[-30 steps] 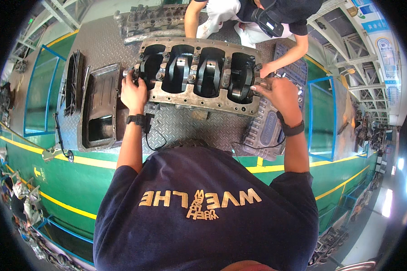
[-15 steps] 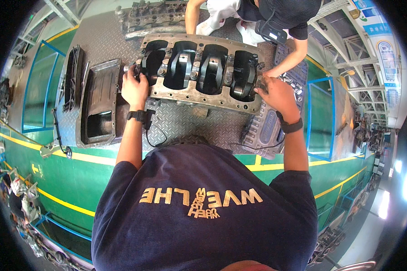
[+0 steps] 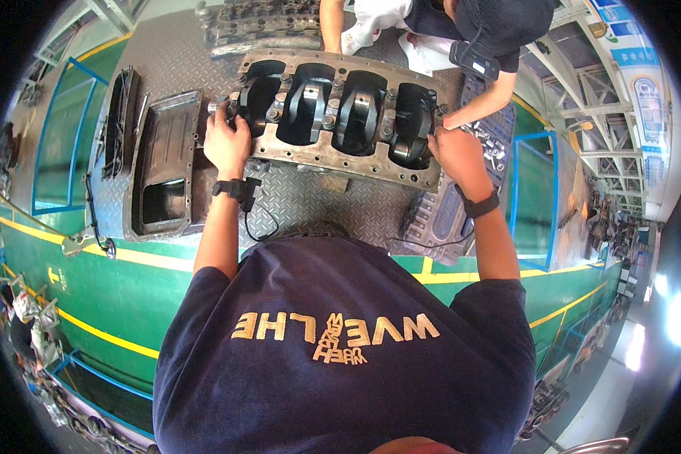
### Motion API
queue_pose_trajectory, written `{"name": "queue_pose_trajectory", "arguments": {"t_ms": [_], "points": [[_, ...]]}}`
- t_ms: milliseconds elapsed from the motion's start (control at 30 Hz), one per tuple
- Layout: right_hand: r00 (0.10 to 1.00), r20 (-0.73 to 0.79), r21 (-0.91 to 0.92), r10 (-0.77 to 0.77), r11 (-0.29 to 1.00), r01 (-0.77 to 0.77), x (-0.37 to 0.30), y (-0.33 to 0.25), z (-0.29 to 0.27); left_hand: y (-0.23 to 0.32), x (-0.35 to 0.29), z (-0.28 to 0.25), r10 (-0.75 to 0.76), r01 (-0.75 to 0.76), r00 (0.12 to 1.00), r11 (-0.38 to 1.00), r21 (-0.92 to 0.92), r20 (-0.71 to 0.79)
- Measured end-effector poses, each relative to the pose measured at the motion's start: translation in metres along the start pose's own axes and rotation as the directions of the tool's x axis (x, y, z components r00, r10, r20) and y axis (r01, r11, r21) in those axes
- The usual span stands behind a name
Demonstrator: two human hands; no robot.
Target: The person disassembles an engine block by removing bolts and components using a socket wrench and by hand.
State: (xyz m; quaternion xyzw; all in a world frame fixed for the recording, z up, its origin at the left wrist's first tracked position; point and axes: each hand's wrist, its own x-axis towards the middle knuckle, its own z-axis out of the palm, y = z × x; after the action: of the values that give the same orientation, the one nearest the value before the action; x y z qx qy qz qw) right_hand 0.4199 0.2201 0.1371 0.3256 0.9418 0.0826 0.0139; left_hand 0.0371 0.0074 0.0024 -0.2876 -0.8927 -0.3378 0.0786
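Note:
An engine block [image 3: 318, 155] lies with its open crankcase facing up, and a crankshaft [image 3: 363, 113] with dark counterweights sits across it. My left hand [image 3: 227, 144] is closed around the crankshaft's left end, where a dark fitting shows between thumb and fingers. At the opposite end my right hand [image 3: 459, 155] is closed on the crankshaft's right end; its fingertips are partly hidden. Close beside it, a co-worker's hand [image 3: 454, 119] touches the same end of the block.
Left of the block lies an oil pan [image 3: 166, 144], with a narrow dark part [image 3: 119, 125] beyond it. A cylinder head [image 3: 265, 26] rests at the back. Blue-grey tool case [image 3: 439, 216] and sockets [image 3: 493, 147] lie right. A co-worker in a dark cap [image 3: 503, 26] crouches opposite.
My right hand's fingers have curled in more at the crankshaft's right end. My left hand keeps its place. The co-worker's head appears slightly farther right.

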Motion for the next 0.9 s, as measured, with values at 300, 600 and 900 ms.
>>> {"name": "queue_pose_trajectory", "arguments": {"t_ms": [300,600,900], "points": [[0.957,0.056,-0.029,0.285,0.959,-0.283,-0.004,-0.028,-0.023,0.004,0.001,-0.004,-0.011,0.011,1.000,1.000,-0.005,-0.012],[0.988,-0.014,-0.071,0.153,0.986,-0.153,-0.012,-0.014,-0.013,0.003,0.002,-0.002,-0.009,0.009,1.000,1.000,-0.007,-0.011],[0.991,-0.064,0.074,0.121,0.990,-0.116,-0.019,-0.008,-0.012,0.004,0.002,-0.004,0.002,-0.002,1.000,1.000,-0.016,0.003]]}}
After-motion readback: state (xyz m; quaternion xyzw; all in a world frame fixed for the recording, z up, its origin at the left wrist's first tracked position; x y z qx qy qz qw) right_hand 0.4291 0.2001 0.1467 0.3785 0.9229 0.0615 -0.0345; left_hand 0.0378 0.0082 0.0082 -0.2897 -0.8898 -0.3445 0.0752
